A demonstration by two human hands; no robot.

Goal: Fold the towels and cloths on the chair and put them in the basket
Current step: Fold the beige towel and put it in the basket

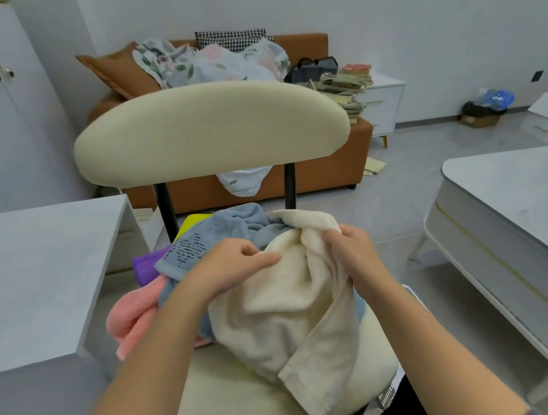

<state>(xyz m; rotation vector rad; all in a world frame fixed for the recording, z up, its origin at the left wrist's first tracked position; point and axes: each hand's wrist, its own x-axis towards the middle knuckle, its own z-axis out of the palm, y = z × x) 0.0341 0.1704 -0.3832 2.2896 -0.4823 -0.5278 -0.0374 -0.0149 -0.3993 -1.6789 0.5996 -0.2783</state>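
**A:** How far along is the job?

**B:** Barely begun, by my reading. The chair [211, 128] fills the middle of the view, and its seat carries the whole pile with nothing on it folded. I can't make out a basket, so I can't say whether anything has gone into one.

**A:** What is in the pile?

**B:** The biggest piece is the cream towel [279, 317], crumpled on top and trailing toward six o'clock across the seat. Under it, toward eleven o'clock, lies a blue-grey towel [207, 239] with dark print on it. A pink cloth [130, 314] droops off the seat edge at nine o'clock. A purple cloth [147, 266] sits at ten, and a sliver of yellow cloth [190, 226] peeks out near twelve, beside the backrest post.

**A:** And the hands?

**B:** Both are on the upper part of the cream towel. The left hand [234, 264] has its fingers [267, 260] curled, pinching the fabric at roughly eleven o'clock on the towel. The right hand [357, 252] has its fingers clenched round a bunched fold at one o'clock.

**A:** Which step is that, then?

**B:** It looks like singling out the first towel and hunting for an edge to spread it. All the folding is left to do, and so is every trip to the basket. I count five pieces.
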